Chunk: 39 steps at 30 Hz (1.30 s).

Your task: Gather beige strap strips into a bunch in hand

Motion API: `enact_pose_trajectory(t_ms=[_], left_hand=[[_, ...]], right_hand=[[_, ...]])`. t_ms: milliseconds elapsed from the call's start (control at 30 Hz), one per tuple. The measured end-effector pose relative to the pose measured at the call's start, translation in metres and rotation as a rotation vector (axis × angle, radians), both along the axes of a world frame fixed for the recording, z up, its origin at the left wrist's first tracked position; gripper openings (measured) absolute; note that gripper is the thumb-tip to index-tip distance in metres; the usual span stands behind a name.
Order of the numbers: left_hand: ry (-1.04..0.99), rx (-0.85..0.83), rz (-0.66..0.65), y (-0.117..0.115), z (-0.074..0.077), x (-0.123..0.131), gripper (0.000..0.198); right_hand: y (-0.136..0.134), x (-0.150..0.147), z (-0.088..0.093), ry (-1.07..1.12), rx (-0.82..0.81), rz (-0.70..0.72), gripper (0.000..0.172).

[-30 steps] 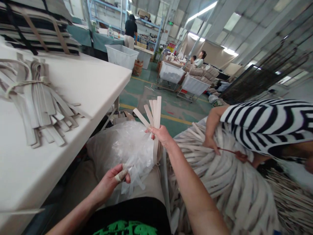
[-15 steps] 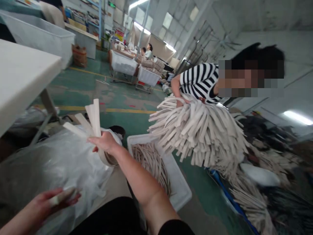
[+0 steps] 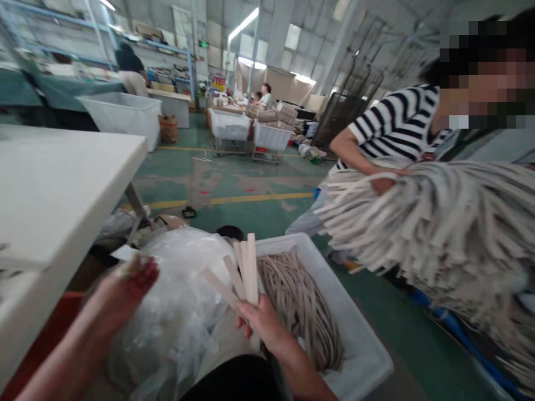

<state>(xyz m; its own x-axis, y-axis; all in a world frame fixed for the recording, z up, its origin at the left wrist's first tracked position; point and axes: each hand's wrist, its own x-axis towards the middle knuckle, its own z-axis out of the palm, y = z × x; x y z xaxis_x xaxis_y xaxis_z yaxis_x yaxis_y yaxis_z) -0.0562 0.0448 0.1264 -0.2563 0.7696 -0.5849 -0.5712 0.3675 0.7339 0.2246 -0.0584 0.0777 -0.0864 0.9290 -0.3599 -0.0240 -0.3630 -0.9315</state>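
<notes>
My right hand (image 3: 262, 322) is closed around several flat beige strips (image 3: 249, 267), whose ends fan upward. It is beside a white plastic tub (image 3: 363, 334) that holds a heap of long beige strips (image 3: 298, 301). My left hand (image 3: 134, 284) is raised at the left, above clear plastic sheeting (image 3: 179, 278), with its fingers curled and blurred. Something pale shows at its fingers, too smeared to name. The ends of the strips below my right hand are mostly hidden.
A white table (image 3: 75, 178) juts in from the left. At the right, a person in a striped top (image 3: 401, 122) holds a big bundle of beige strips (image 3: 438, 217). White bins (image 3: 271, 136) stand further back on the green floor.
The view has swung, and the table, tub and person look larger. My right hand, with its strips, is now lower and beside the tub. My left hand has risen toward the table.
</notes>
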Motion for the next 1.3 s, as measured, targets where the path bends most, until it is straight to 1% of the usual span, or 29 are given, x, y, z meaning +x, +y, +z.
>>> enact_pose_trajectory(t_ms=[67, 167, 267, 333, 467, 567, 667, 733, 767, 867, 933, 1033, 1133, 1233, 1267, 1300], left_hand=[[-0.059, -0.045, -0.005, -0.02, -0.013, 0.02, 0.026], [-0.098, -0.114, -0.05, -0.049, -0.035, 0.046, 0.018], [-0.098, -0.128, -0.089, -0.065, -0.045, 0.051, 0.015], [-0.109, -0.123, -0.109, -0.068, -0.046, 0.048, 0.015], [-0.136, -0.13, -0.132, -0.072, -0.045, 0.042, 0.017], [-0.155, -0.145, -0.147, -0.077, -0.044, 0.043, 0.017], [-0.173, -0.146, -0.151, -0.082, -0.048, 0.043, 0.015], [-0.187, -0.125, -0.155, -0.085, -0.052, 0.04, 0.007], [-0.186, -0.107, -0.158, -0.086, -0.054, 0.039, 0.008], [-0.131, -0.069, -0.166, -0.091, -0.06, 0.037, 0.044], [-0.096, -0.065, -0.178, -0.097, -0.063, 0.041, 0.056], [-0.095, -0.072, -0.235, -0.11, -0.066, 0.053, 0.055], [-0.088, -0.032, -0.341, -0.123, -0.069, 0.058, 0.051], [0.005, 0.035, -0.406, -0.132, -0.065, 0.052, 0.052], [0.064, 0.003, -0.372, -0.132, -0.063, 0.052, 0.055], [0.13, -0.022, -0.381, -0.13, -0.061, 0.054, 0.057]], right_hand=[[-0.012, 0.005, 0.008, 0.008, 0.007, 0.112, 0.045], [-0.022, 0.001, 0.018, 0.029, 0.003, 0.275, 0.048], [-0.026, -0.009, 0.018, 0.035, 0.005, 0.332, 0.046], [-0.026, -0.014, 0.012, 0.019, 0.009, 0.333, 0.043], [-0.027, -0.016, 0.001, -0.016, 0.005, 0.322, 0.036], [-0.027, -0.016, 0.0, -0.039, 0.005, 0.326, 0.033], [-0.026, -0.016, 0.001, -0.074, 0.001, 0.324, 0.031], [-0.027, -0.016, 0.0, -0.091, 0.001, 0.319, 0.031], [-0.027, -0.017, -0.001, -0.102, 0.001, 0.315, 0.031], [-0.03, -0.019, -0.003, -0.157, -0.009, 0.301, 0.031], [-0.03, -0.024, -0.005, -0.183, -0.019, 0.3, 0.03], [-0.027, -0.036, -0.008, -0.178, -0.013, 0.323, 0.026], [-0.022, -0.047, -0.008, -0.183, 0.022, 0.355, 0.022], [-0.023, -0.049, 0.002, -0.165, 0.021, 0.4, 0.02], [-0.024, -0.047, 0.006, -0.164, 0.021, 0.427, 0.019], [-0.026, -0.045, 0.011, -0.177, 0.02, 0.447, 0.018]])
